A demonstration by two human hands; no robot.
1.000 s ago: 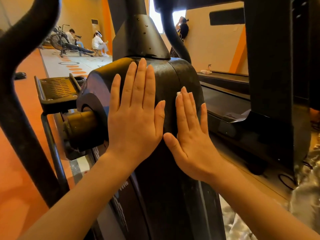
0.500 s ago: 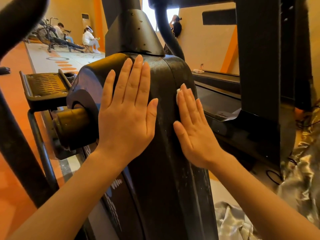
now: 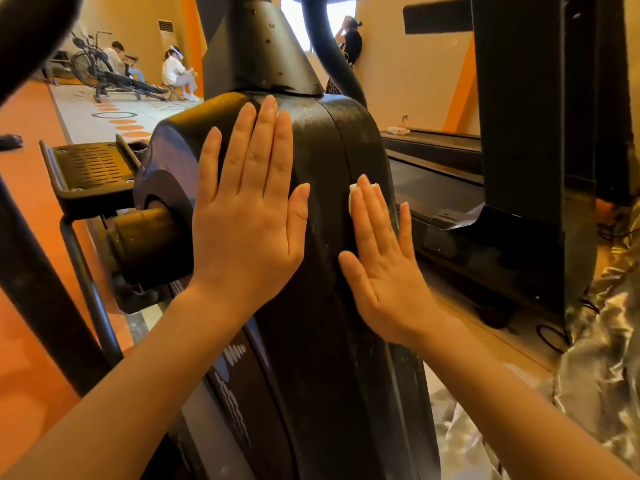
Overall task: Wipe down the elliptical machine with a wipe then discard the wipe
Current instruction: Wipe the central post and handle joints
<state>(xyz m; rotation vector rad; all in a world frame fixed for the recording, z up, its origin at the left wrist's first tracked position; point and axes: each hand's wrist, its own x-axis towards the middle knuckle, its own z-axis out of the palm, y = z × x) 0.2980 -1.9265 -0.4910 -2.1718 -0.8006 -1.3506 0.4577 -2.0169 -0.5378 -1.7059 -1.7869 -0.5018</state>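
Both hands lie flat on the rounded black plastic housing of the elliptical machine [image 3: 322, 271], fingers straight. The left hand [image 3: 247, 216] presses bare against the housing's left face, next to the dark cylindrical crank hub [image 3: 145, 244], and holds nothing. The right hand [image 3: 384, 268] presses a small white wipe [image 3: 353, 199] against the housing's right edge; only a corner of the wipe shows, past the index and middle fingertips, the rest hidden under the palm.

The wiping looks to be in the middle. Pale dusty streaks still mark the housing's top and the strip between the 2 hands, so that area seems unfinished. The slotted black metal foot pedal [image 3: 90, 168], the hub and the curved black handlebar tube [image 3: 332, 53] show no sign either way. Discarding the wipe is not yet done, and no bin is visible.
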